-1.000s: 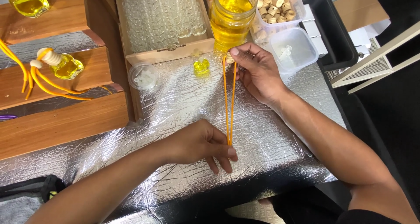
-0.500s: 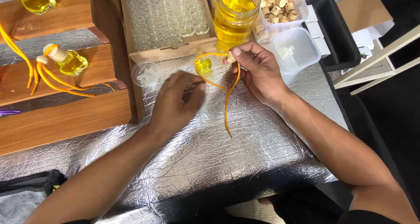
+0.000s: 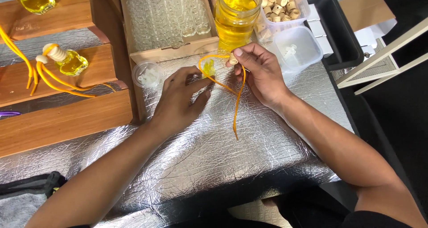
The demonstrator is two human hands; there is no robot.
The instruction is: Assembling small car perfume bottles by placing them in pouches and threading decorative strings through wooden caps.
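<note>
My right hand pinches a small wooden cap threaded on an orange cord. The cord loops leftward over a small glass bottle of yellow liquid and its two ends hang down across the silver foil-covered table. My left hand lies on the foil just left of the bottle, its thumb and forefinger closed on the cord's loop beside the bottle.
A large jar of yellow liquid stands behind the hands. A cardboard box of empty glass bottles is at back. Clear tubs hold wooden caps and plastic stoppers. Wooden steps at left carry finished bottles.
My left hand has come up from the cord's lower end to the small bottle. The cord, held straight and taut a second ago, now loops over the bottle with its ends loose.
</note>
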